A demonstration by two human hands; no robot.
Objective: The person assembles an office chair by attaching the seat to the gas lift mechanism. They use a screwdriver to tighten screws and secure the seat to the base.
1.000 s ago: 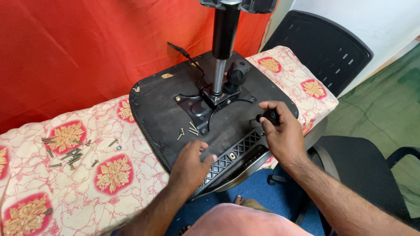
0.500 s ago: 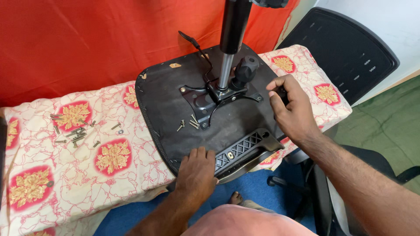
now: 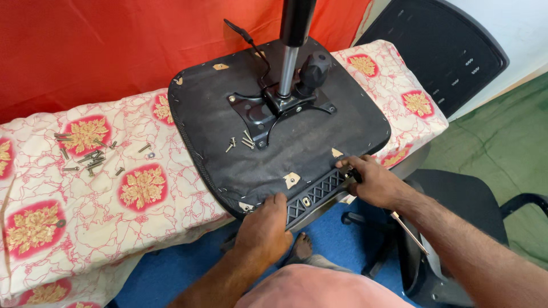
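An upturned black chair seat [image 3: 217, 122] lies on a table covered with a floral cloth [image 3: 85, 199]. A metal mounting plate [image 3: 260, 111] and a gas-lift column [image 3: 294, 34] rise from its middle. A black ribbed plastic bracket [image 3: 317, 191] sits at the seat's near edge. My left hand [image 3: 264, 228] presses down on the bracket's left end and the seat rim. My right hand [image 3: 374, 182] is closed on a black-handled screwdriver [image 3: 409, 231] at the bracket's right end; the thin metal shaft sticks out below my wrist. A few loose screws [image 3: 242, 141] lie on the seat.
Several screws and bolts [image 3: 85, 157] are scattered on the cloth at the left. A black mesh chair back [image 3: 451, 51] leans at the upper right. Another black chair [image 3: 456, 194] stands at the right. An orange curtain [image 3: 85, 51] hangs behind. A bare foot [image 3: 299, 248] shows on the blue floor.
My right hand has come down from the seat's right side to the bracket's right end at the near edge. My left hand stays on the bracket.
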